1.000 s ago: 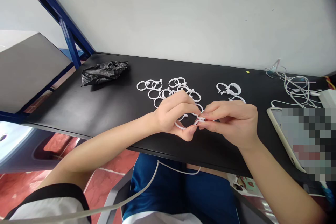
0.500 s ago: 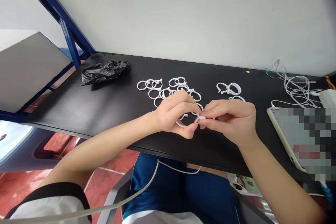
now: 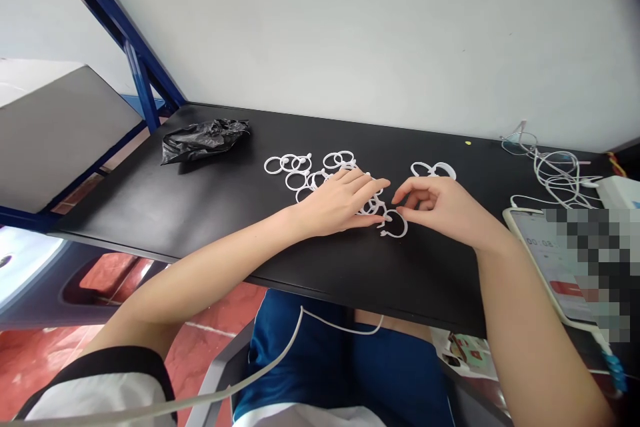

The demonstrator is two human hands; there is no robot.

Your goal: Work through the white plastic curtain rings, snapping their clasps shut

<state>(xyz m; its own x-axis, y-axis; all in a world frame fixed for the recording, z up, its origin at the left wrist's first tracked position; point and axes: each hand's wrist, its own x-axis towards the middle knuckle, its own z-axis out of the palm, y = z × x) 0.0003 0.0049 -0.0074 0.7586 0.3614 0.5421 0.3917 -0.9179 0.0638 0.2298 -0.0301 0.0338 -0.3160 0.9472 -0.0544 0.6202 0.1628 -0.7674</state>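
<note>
Several white plastic rings (image 3: 300,170) lie scattered on the black table (image 3: 225,207). My left hand (image 3: 345,203) rests flat on the right part of that pile, fingers stretched out, holding nothing. One opened white ring (image 3: 395,223) lies on the table just past its fingertips. My right hand (image 3: 440,203) hovers to the right of this ring with loosely curled, parted fingers and nothing in them. Behind my right hand lie two more opened rings (image 3: 434,170).
A crumpled black plastic bag (image 3: 203,137) lies at the table's back left. A phone in a pale case (image 3: 555,267) sits at the right edge. White cables (image 3: 560,170) and glasses are at the back right. A blue frame (image 3: 140,73) rises on the left.
Both hands were pinching one white ring between them. They have let go of it; it now lies on the table, my left hand laid flat on the pile, my right hand opened.
</note>
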